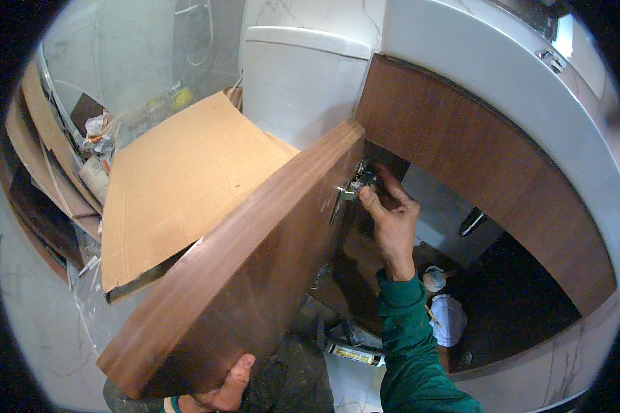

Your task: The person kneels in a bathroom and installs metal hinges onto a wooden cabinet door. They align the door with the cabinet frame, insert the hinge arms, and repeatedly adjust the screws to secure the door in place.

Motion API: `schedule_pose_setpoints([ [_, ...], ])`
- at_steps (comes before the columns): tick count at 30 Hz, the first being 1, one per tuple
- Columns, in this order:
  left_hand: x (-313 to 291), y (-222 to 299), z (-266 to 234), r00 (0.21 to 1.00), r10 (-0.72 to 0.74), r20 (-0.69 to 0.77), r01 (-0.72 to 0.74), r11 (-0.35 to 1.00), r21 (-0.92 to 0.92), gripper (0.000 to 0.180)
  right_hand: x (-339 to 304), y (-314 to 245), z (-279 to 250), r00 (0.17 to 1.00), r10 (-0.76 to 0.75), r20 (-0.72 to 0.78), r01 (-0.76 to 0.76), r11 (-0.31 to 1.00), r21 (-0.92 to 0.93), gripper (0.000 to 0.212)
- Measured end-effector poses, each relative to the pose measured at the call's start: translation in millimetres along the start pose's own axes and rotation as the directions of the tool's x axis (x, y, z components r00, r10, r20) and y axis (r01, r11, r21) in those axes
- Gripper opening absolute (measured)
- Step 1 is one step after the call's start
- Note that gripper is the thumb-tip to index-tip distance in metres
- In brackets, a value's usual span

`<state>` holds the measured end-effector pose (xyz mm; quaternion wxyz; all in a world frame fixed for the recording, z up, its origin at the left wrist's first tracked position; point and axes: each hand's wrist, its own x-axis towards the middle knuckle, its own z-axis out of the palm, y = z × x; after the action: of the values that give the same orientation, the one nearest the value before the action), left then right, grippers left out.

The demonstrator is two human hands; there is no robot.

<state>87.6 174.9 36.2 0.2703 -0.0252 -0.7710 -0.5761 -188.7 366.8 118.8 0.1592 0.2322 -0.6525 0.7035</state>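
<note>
**Cabinet door held at its hinge under the washbasin**

The left hand (224, 391) grips the lower edge of a brown wooden cabinet door (241, 268), its fingers clenched around the bottom of the panel with the thumb on the front face. The door stands open and tilted, with its far end touching the front of the vanity cabinet (475, 158) under the white washbasin (503, 76).

The right hand (393, 220), in a green sleeve (406, 344), reaches to the upper corner of the door. Its fingers are closed in a pinch on the metal hinge (351, 189), which sits between the door and the cabinet side. I cannot tell whether a small tool or screw is also between the fingers.

The cabinet is open and dark inside. On its floor lie a white crumpled bag or cloth (449, 318) and a smaller white object (434, 279) just beside it; a dark pipe piece (472, 221) shows at the back wall. Below the door, on the floor, lies a sealant tube (355, 354) among dark rubbish.

Behind the door, a large sheet of brown cardboard (179, 186) leans over the white toilet (300, 76). At the left, by the glass wall, wooden boards (41, 138) and some scraps are piled together.
</note>
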Motion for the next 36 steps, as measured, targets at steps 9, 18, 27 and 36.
schedule_pose_setpoints([
  [9, 0.1, 0.1, 4.1, 0.999, 0.041, 0.018, -0.042, 0.997, 0.066, 0.037, 4.5, 0.7, -0.7, 0.999, -0.049, -0.011, 0.049, 0.999, -0.003, 0.045],
  [18, 2.9, 2.5, 10.8, 0.996, 0.088, -0.002, -0.087, 0.989, 0.120, 0.045, 6.9, -0.5, 0.8, 0.997, -0.080, 0.002, 0.080, 0.996, 0.035, 0.031],
  [27, -16.8, 1.5, 0.1, 0.978, -0.078, -0.195, 0.118, 0.971, 0.206, 0.054, 9.6, 11.8, -0.2, 0.998, -0.063, 0.022, 0.063, 0.998, 0.016, 0.050],
  [36, 9.0, 4.5, 17.4, 0.905, 0.420, -0.073, -0.404, 0.900, 0.167, 0.075, 16.3, 11.5, -7.4, 0.999, 0.021, -0.031, -0.025, 0.988, -0.153, 0.049],
])
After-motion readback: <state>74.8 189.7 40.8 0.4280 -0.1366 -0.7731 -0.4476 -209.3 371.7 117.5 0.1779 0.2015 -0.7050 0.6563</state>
